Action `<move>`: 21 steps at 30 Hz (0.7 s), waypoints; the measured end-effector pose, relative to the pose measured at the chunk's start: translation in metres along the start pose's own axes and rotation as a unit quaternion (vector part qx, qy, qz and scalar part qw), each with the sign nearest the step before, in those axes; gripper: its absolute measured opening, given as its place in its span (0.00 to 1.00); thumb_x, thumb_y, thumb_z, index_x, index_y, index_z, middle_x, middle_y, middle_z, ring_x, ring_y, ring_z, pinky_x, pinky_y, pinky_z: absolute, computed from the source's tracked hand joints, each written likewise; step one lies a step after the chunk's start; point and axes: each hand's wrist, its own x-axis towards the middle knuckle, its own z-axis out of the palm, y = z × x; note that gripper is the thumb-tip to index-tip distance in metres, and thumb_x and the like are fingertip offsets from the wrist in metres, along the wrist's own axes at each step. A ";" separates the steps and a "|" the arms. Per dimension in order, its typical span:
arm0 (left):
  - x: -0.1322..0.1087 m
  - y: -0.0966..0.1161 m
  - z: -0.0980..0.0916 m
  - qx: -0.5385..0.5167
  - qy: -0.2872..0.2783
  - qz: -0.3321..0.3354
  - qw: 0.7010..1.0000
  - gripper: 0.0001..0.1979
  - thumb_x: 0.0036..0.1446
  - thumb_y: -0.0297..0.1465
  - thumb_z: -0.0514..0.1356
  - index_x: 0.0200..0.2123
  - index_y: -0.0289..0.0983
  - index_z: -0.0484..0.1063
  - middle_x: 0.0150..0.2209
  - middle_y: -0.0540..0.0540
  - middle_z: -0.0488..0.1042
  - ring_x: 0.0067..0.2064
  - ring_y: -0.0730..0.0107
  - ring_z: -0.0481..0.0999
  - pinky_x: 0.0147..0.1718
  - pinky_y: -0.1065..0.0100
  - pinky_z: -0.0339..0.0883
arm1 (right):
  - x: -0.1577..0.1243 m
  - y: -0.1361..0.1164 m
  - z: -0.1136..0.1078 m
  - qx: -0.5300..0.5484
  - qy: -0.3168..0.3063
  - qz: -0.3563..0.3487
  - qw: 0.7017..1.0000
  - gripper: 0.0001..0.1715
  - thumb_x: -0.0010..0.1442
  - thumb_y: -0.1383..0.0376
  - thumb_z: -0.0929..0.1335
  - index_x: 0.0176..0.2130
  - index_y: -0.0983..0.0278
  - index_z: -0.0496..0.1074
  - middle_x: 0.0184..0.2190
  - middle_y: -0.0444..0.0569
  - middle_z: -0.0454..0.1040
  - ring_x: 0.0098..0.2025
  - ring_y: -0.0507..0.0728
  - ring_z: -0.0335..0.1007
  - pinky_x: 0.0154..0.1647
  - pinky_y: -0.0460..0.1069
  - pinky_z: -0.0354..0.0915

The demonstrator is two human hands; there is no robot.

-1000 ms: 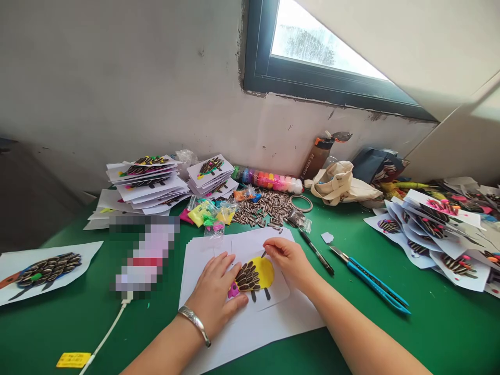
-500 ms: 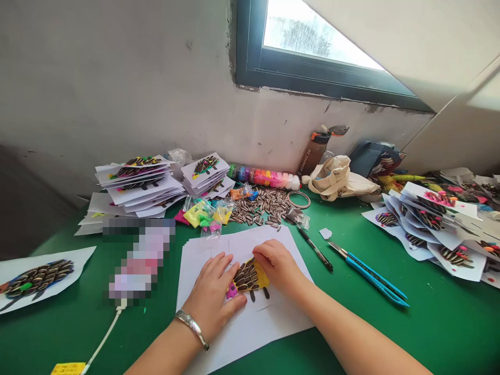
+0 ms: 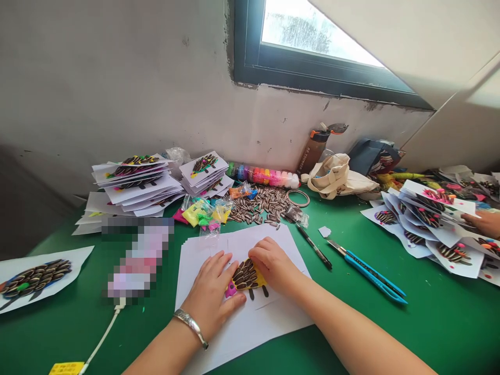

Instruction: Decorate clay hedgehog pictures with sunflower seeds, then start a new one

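A yellow clay hedgehog shape (image 3: 246, 276), partly covered with striped sunflower seeds, lies on a white card on top of a stack of white paper (image 3: 273, 317). My left hand (image 3: 213, 294) lies flat with fingers spread on the card at the shape's left edge, a silver bracelet on the wrist. My right hand (image 3: 273, 264) is curled with its fingertips pressed down on the shape's upper right part, and what they pinch is hidden. A pile of loose sunflower seeds (image 3: 265, 204) lies just beyond the paper.
Stacks of finished seed cards (image 3: 136, 179) stand at back left and more cards (image 3: 429, 221) spread at right, where another person's hand (image 3: 486, 223) rests. A black pen (image 3: 314, 247), a blue utility knife (image 3: 367, 273), clay pots (image 3: 261, 177), a tape ring (image 3: 299, 198), a bottle (image 3: 318, 146) and a cloth bag (image 3: 336, 179) lie on the green table.
My right hand moved down and left from the shape's upper edge onto the yellow clay, covering the seed it held. Another person's hand appeared at the right edge.
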 end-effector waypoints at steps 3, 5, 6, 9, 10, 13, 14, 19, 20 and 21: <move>0.000 0.000 0.000 -0.004 -0.002 0.001 1.000 0.26 0.52 0.40 0.59 0.54 0.37 0.66 0.58 0.40 0.62 0.61 0.49 0.56 0.57 0.46 0.53 | -0.001 0.000 -0.001 -0.014 -0.004 0.000 1.000 0.12 0.59 0.74 0.60 0.32 0.63 0.70 0.28 0.48 0.69 0.33 0.54 0.60 0.35 0.48 0.56; 0.000 0.000 -0.001 -0.006 -0.001 0.001 1.000 0.27 0.52 0.40 0.59 0.54 0.38 0.66 0.58 0.40 0.62 0.60 0.48 0.56 0.57 0.45 0.52 | -0.003 0.001 -0.002 -0.023 0.009 0.015 1.000 0.11 0.60 0.72 0.61 0.36 0.62 0.71 0.30 0.49 0.71 0.35 0.55 0.61 0.37 0.49 0.57; 0.000 0.000 -0.001 -0.007 0.001 0.002 1.000 0.26 0.52 0.40 0.59 0.54 0.38 0.66 0.58 0.40 0.63 0.60 0.49 0.57 0.57 0.45 0.52 | -0.005 0.002 -0.004 -0.026 0.021 0.027 0.999 0.11 0.60 0.71 0.62 0.38 0.61 0.71 0.32 0.49 0.71 0.37 0.56 0.61 0.38 0.50 0.57; 0.000 0.000 -0.001 -0.009 0.009 0.002 1.000 0.26 0.51 0.39 0.59 0.53 0.38 0.66 0.58 0.40 0.63 0.60 0.49 0.57 0.57 0.46 0.53 | -0.008 0.005 -0.007 -0.028 0.048 0.057 0.997 0.09 0.59 0.69 0.63 0.39 0.62 0.72 0.34 0.50 0.71 0.38 0.57 0.62 0.39 0.51 0.57; -0.001 0.001 -0.002 -0.009 0.008 0.000 1.000 0.26 0.51 0.39 0.60 0.53 0.38 0.66 0.58 0.40 0.63 0.60 0.49 0.57 0.57 0.47 0.53 | -0.009 0.006 -0.007 -0.028 0.046 0.061 0.997 0.08 0.59 0.69 0.63 0.37 0.62 0.72 0.33 0.50 0.71 0.37 0.56 0.62 0.39 0.51 0.57; -0.001 0.001 -0.003 -0.008 0.002 -0.008 1.000 0.26 0.52 0.40 0.59 0.54 0.38 0.66 0.58 0.41 0.63 0.60 0.49 0.57 0.58 0.47 0.53 | -0.008 0.006 -0.006 -0.037 0.030 0.063 0.997 0.09 0.60 0.69 0.63 0.31 0.62 0.72 0.28 0.48 0.70 0.35 0.55 0.62 0.38 0.50 0.56; -0.001 0.002 -0.003 -0.006 -0.001 -0.010 1.000 0.26 0.52 0.40 0.59 0.54 0.38 0.66 0.58 0.41 0.63 0.61 0.49 0.56 0.58 0.47 0.53 | -0.008 0.006 -0.005 -0.041 0.025 0.062 0.997 0.10 0.60 0.69 0.63 0.31 0.62 0.72 0.28 0.48 0.69 0.35 0.55 0.62 0.38 0.49 0.56; 0.000 0.001 -0.002 -0.001 -0.010 -0.007 1.000 0.26 0.52 0.40 0.59 0.54 0.36 0.65 0.59 0.40 0.62 0.61 0.49 0.56 0.57 0.46 0.53 | -0.006 0.007 0.002 -0.052 0.022 0.060 0.997 0.11 0.60 0.70 0.62 0.30 0.63 0.72 0.27 0.48 0.69 0.34 0.54 0.61 0.37 0.49 0.55; 0.000 0.001 -0.002 -0.002 -0.007 -0.004 1.000 0.26 0.52 0.39 0.59 0.54 0.37 0.66 0.59 0.40 0.62 0.61 0.49 0.56 0.57 0.46 0.53 | -0.006 0.007 0.003 -0.052 0.024 0.061 0.996 0.11 0.60 0.70 0.62 0.30 0.63 0.72 0.27 0.48 0.69 0.34 0.54 0.61 0.37 0.49 0.55; 0.000 0.001 -0.002 -0.004 -0.001 -0.002 1.000 0.26 0.52 0.39 0.59 0.54 0.37 0.66 0.58 0.40 0.62 0.60 0.49 0.56 0.57 0.46 0.53 | -0.006 0.007 0.004 -0.052 0.027 0.060 0.997 0.11 0.60 0.70 0.63 0.29 0.63 0.72 0.27 0.47 0.69 0.34 0.54 0.61 0.37 0.49 0.55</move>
